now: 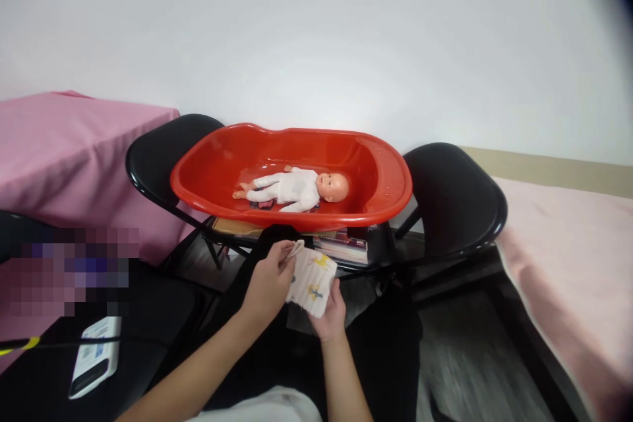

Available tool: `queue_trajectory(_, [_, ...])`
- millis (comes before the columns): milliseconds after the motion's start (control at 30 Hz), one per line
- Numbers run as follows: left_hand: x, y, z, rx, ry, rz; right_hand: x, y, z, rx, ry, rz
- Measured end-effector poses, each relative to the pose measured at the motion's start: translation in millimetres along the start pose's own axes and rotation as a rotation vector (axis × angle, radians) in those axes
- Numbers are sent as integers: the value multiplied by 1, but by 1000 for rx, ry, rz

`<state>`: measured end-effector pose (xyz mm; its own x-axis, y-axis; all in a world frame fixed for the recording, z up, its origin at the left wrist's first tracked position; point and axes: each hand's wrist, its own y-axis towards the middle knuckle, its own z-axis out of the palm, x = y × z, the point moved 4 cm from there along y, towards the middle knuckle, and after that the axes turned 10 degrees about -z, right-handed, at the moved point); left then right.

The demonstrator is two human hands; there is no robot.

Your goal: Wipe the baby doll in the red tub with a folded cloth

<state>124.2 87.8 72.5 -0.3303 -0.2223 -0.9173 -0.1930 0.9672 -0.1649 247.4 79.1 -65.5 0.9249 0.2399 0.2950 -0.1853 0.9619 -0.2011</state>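
A small white cloth (312, 280) with yellow and blue printed figures is held between my two hands, above my lap. My left hand (267, 280) pinches a bunched corner of it at the upper left. Under its right edge, my right hand (332, 315) grips the cloth from below. Just beyond them, a baby doll (297, 187) in white clothes lies on its back inside a red baby bathtub (390, 178), head to the right. Something dark and patterned lies partly hidden under the doll.
Black chairs (452, 201) stand at both ends of the tub. Beneath it are several books (341, 249). Pink cloth covers a table (84, 145) at left; a pale pink surface (568, 257) is at right. A white device (96, 353) lies lower left, crossed by a cable.
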Motion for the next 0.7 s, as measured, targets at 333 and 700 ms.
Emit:
queue_trajectory(333, [19, -6, 73, 201, 152, 45, 8, -7, -4, -84, -38, -23])
queue_trajectory(700, [29, 12, 62, 194, 189, 282, 2, 0, -21, -84, -249, -81])
